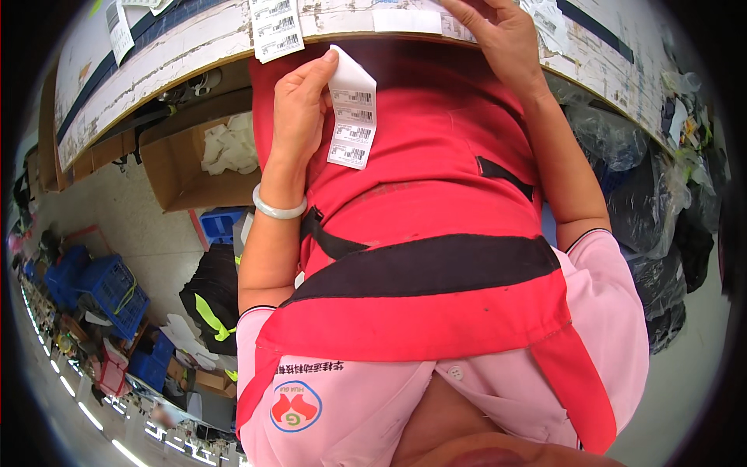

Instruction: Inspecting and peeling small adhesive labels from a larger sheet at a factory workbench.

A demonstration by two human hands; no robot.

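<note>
My left hand (299, 105) pinches a white strip of barcode labels (350, 117) that hangs down in front of my red apron, just below the table edge. A pale bangle (278, 208) circles that wrist. My right hand (502, 35) lies flat on the worn white table (194, 43), its fingers pressing on a white label strip (405, 19) there. Another barcode label strip (276, 29) hangs over the table edge beside my left hand.
An open cardboard box (175, 167) holding white paper sits on the floor under the table. Blue plastic crates (109, 288) stand at the left. Dark plastic bags (661, 210) pile up at the right. More paper slips (118, 29) lie on the table.
</note>
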